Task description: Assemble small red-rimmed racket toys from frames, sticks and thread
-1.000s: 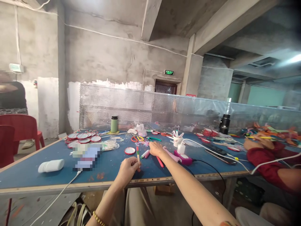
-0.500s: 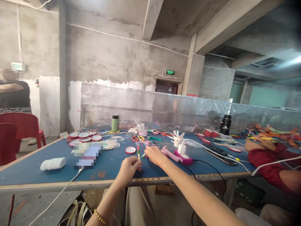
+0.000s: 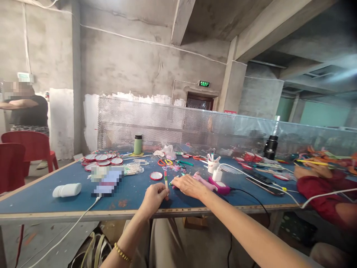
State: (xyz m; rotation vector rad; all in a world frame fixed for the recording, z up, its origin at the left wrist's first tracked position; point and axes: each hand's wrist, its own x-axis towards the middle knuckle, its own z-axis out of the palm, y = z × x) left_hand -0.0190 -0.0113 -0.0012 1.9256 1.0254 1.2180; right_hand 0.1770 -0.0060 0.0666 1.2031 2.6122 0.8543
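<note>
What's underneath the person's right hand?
What looks like a green marker tip pokes out beside the right hand, with blue tabletop around. The hand covers the rest, so whatever else lies beneath can't be seen.

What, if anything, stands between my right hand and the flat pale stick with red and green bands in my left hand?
Only the green end of a slim marker, at the fingertips of your right hand, shows in the gap to the banded stick your left hand holds. I cannot tell whether it is gripped.
</note>
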